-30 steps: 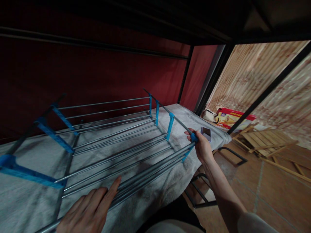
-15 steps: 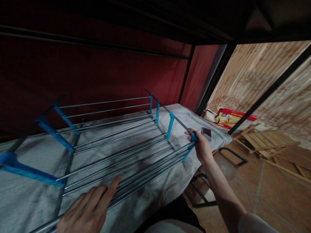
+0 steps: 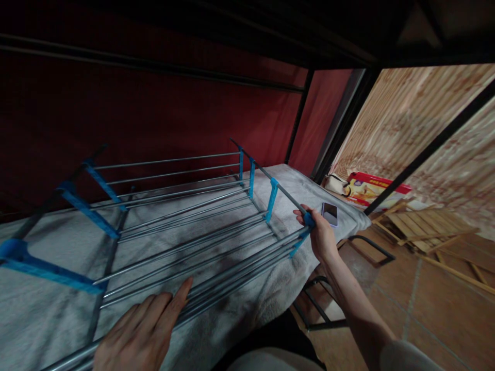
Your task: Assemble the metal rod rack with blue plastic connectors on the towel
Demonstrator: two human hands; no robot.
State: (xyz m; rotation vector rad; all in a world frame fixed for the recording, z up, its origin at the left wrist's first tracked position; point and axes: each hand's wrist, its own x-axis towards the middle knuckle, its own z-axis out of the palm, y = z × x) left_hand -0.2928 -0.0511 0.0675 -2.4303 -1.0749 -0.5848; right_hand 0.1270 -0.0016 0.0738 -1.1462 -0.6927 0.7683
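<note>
Metal rack point(image 3: 185, 221), blue brackets, lying flat on the grey blanket point(image 3: 46, 309). Right hand point(image 3: 320, 234) clenched around its end bracket; left hand point(image 3: 143, 332) open, flat on the front rails. Rack folded down, not yet lifted.

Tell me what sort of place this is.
Probably a bedroom or dorm room: a lower bunk mattress under a grey blanket, a black metal bed frame, a tiled floor. A folded drying rack lies on the bed.

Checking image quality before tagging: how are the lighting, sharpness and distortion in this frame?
Head view: dim and reddish under the frame, brighter at the right floor; wide-angle bending at the edges; the left hand on the rack is soft, the right hand and phone are clearer.
</note>
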